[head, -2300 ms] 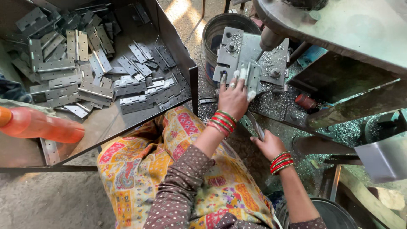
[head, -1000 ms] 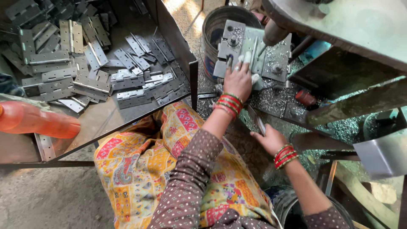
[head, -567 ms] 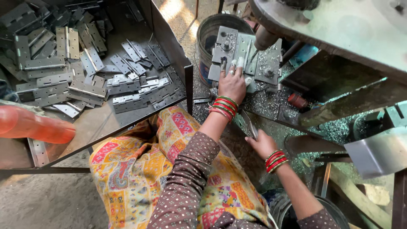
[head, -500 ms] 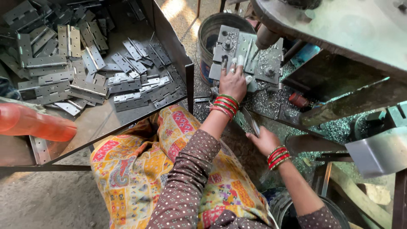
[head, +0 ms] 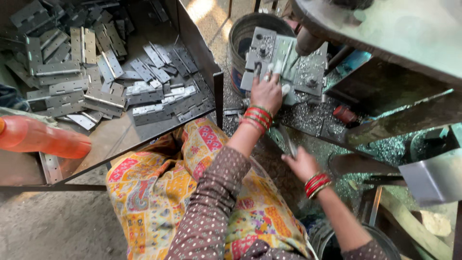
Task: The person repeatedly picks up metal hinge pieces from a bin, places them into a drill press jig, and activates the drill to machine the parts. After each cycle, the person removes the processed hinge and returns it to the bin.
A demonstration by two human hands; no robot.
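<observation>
Staying pressed on the metal jig, left hand barely shifted

Grey metal, bright cloth

Grey steel hinges fill the tray; an orange bottle lies there. The skirt is yellow with red floral patches, the sleeve brown with pale dots, the bangles red.

Dull grey metal hinges fill a rusty steel tray; the jig is matt metal; glossy orange plastic bottle; bright shavings glitter.
</observation>
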